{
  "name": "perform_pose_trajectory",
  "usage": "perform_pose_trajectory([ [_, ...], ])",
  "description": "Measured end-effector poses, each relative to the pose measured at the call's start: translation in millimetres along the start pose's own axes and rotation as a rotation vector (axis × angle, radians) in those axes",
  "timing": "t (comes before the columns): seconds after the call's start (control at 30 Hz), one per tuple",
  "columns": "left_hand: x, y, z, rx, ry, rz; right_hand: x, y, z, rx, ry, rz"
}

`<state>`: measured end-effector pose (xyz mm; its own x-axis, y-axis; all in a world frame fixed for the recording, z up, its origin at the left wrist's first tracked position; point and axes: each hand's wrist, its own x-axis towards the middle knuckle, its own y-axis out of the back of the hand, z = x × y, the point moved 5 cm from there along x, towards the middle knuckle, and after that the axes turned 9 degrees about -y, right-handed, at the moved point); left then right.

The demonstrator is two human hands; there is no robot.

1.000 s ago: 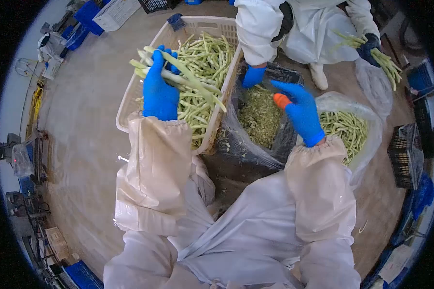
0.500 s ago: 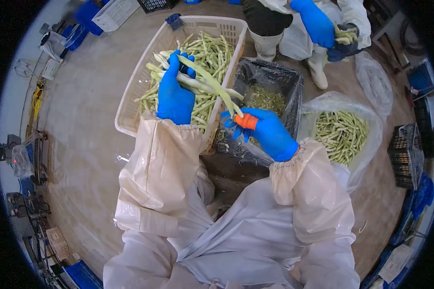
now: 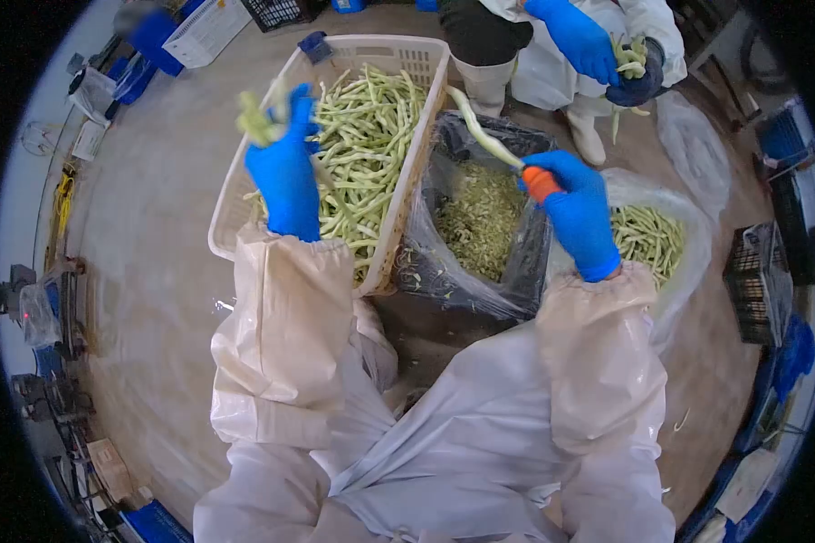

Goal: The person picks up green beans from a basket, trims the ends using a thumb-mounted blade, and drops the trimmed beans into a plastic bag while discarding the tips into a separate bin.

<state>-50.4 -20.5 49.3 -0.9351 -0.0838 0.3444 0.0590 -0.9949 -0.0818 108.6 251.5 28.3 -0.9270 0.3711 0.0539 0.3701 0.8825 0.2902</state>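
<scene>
My left hand [image 3: 285, 176], in a blue glove, is closed around a bunch of green beans [image 3: 259, 123] over the left side of a white crate [image 3: 230, 204]. Motion blurs the beans' ends. The crate holds many more long, pale green beans [image 3: 371, 136]. In my blue-gloved right hand [image 3: 578, 217] a single long bean [image 3: 482, 131] is pinched at one end and points up and left. An orange cover [image 3: 541, 184] shows at the thumb side of that hand. Below the bean stands a black plastic-lined bin [image 3: 426, 267] with small green trimmings [image 3: 484, 217].
Right of the bin, a clear plastic bag [image 3: 688, 217] holds cut green beans [image 3: 645, 240]. Across from me a person's gloved hand [image 3: 581, 41] works on beans. A black crate [image 3: 759, 285] stands at the far right, and another plastic bag [image 3: 693, 145] lies behind.
My left hand has moved left with its beans, away from my right hand. The right hand has moved right and up, now with one bean sticking out of it.
</scene>
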Motion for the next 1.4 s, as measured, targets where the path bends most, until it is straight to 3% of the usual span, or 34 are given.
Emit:
perform_pose_trajectory([
  [0.03,-8.0,-14.1,6.7,0.112,-0.026,-0.111,-1.2,-5.8,-0.7,-0.097,0.095,0.032],
  [0.1,-36.2,-50.0,12.0,0.323,-0.285,-0.457,-8.5,-17.3,-7.3,-0.286,0.164,0.053],
  [0.13,-56.5,-65.1,6.5,0.132,-0.404,-0.47,-12.0,-23.4,-12.5,-0.381,0.2,0.057],
  [0.2,-83.9,-82.8,-1.1,0.19,-0.373,-0.684,-14.5,-31.0,-17.8,-0.47,0.235,0.05],
  [0.3,-100.1,-85.3,-13.5,0.249,-0.169,-0.76,-17.7,-33.6,-19.6,-0.478,0.28,0.058],
  [0.33,-100.5,-84.5,-10.0,0.406,-0.151,-0.777,-17.9,-33.9,-19.9,-0.458,0.292,0.062],
  [0.43,-98.7,-83.5,3.8,0.347,-0.289,-0.681,-13.9,-30.6,-11.6,-0.128,0.067,0.035],
  [0.53,-99.0,-88.3,5.4,-0.274,-0.042,-0.5,-10.4,-30.2,-11.7,0.302,-0.239,-0.14],
  [0.63,-94.4,-83.2,14.6,-0.383,0.236,-0.359,-10.9,-42.5,4.8,0.644,-0.296,-0.235],
  [0.67,-80.5,-75.2,14.5,-0.189,0.177,-0.363,-9.3,-40.6,5.0,0.536,-0.278,-0.218],
  [0.8,4.7,4.6,9.9,-0.302,-0.047,0.012,2.3,-19.5,17.4,0.137,-0.245,-0.086],
  [0.83,16.9,19.9,15.3,-0.377,-0.057,0.12,4.1,-14.0,25.2,0.049,-0.245,-0.037],
  [0.9,24.7,39.1,23.6,-0.221,-0.016,0.163,4.9,-10.2,28.8,-0.287,-0.132,0.064],
  [0.93,27.0,40.5,14.8,-0.202,0.034,0.106,6.8,-11.1,30.8,-0.453,-0.069,0.113],
  [1.03,19.6,34.5,-8.9,-0.105,0.224,-0.092,9.3,-18.9,35.3,-0.568,0.342,0.276],
  [1.17,-23.2,-24.3,-4.3,-0.252,0.372,-0.541,8.9,-18.4,20.0,-0.23,0.197,0.154],
  [1.23,-44.3,-44.3,-9.9,-0.278,0.417,-0.655,4.1,-18.9,8.4,-0.09,0.09,0.097],
  [1.33,-75.6,-66.9,-15.5,-0.235,0.45,-0.785,1.9,-18.1,-1.0,0.025,0.167,0.1],
  [1.4,-89.7,-75.0,-13.7,-0.044,0.433,-0.86,-1.3,-21.6,-7.5,0.02,0.198,0.088],
])
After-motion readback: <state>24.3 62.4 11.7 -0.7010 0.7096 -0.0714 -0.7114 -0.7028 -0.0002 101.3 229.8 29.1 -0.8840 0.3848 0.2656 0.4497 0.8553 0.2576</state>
